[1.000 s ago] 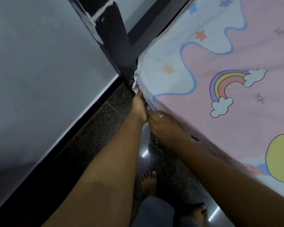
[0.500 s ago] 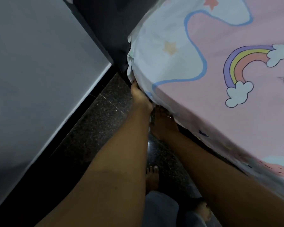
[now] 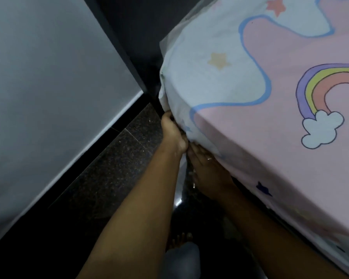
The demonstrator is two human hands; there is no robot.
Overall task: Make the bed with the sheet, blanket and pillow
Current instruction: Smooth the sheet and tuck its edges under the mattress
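Dark speckled floor [image 3: 117, 170] and pale grey wall [image 3: 48, 97] across the left of the frame, bed corner at centre.

Pink and pale-blue sheet [image 3: 240, 137], printed with a rainbow [image 3: 326, 87] and stars, spread over the mattress and filling the right half of the frame, bunched at the corner just above centre. Left hand [image 3: 172, 135] at that corner, fingers curled into the sheet's lower edge and gripping it. Right hand [image 3: 208, 170] just beside and below, touching the left, back of the hand upward, ring [image 3: 209, 158] on one finger, fingertips hidden under the overhanging fabric; impossible to tell whether curled on cloth or lying flat. Dark bed frame [image 3: 141, 37] behind the corner at upper centre. Bare foot [image 3: 179, 241] and grey trouser leg [image 3: 181, 260] at bottom centre.
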